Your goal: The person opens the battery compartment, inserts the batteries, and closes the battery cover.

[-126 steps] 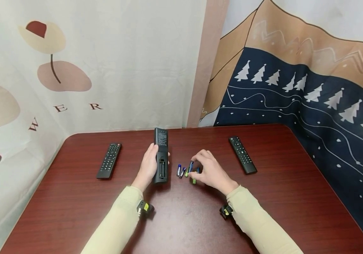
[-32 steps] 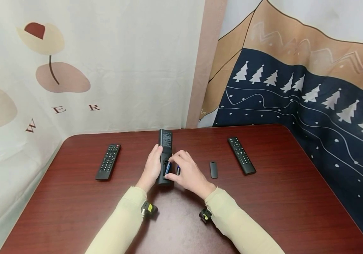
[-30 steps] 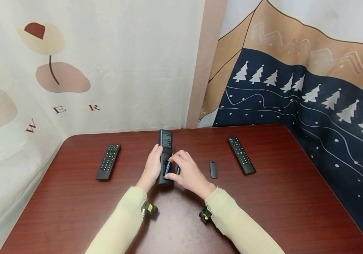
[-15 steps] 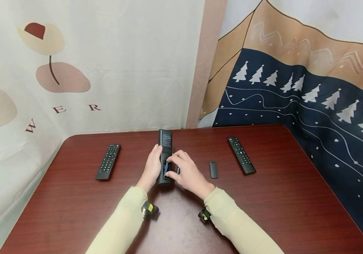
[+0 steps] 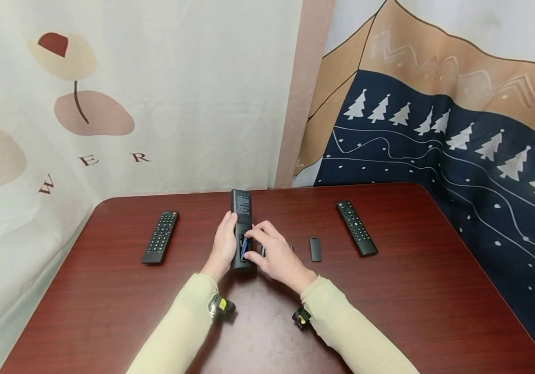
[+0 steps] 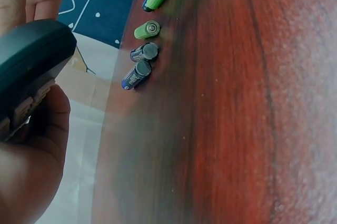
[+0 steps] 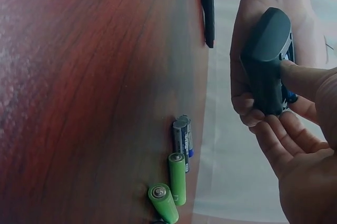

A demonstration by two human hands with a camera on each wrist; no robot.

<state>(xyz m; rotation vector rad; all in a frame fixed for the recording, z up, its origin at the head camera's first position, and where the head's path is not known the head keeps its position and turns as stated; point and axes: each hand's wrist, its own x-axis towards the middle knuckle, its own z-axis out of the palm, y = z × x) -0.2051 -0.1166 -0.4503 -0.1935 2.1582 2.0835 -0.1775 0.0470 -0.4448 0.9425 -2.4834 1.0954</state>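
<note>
My left hand (image 5: 222,244) grips a black remote control (image 5: 242,208), back side up, near the table's far edge. Its battery compartment is uncovered. The thumb and a finger of my right hand (image 5: 276,254) pinch a dark blue battery (image 5: 245,248) at the compartment. How far in it sits is partly hidden by the fingers. Below the remote, two blue-and-silver batteries (image 7: 181,137) and two green-ended ones, including a green battery (image 7: 178,182), rest on the table. In the head view my right hand mostly covers them. The right wrist view shows the remote's lower end between both hands.
A small black battery cover (image 5: 315,249) lies right of my right hand. One remote (image 5: 160,237) lies buttons up at the left, another remote (image 5: 357,228) at the right. Curtains hang behind the far edge of the brown table (image 5: 108,301).
My right hand has carried a battery leftward from the loose batteries to the remote's compartment. Over the last second the battery has straightened slightly there, while both hands have barely moved.
</note>
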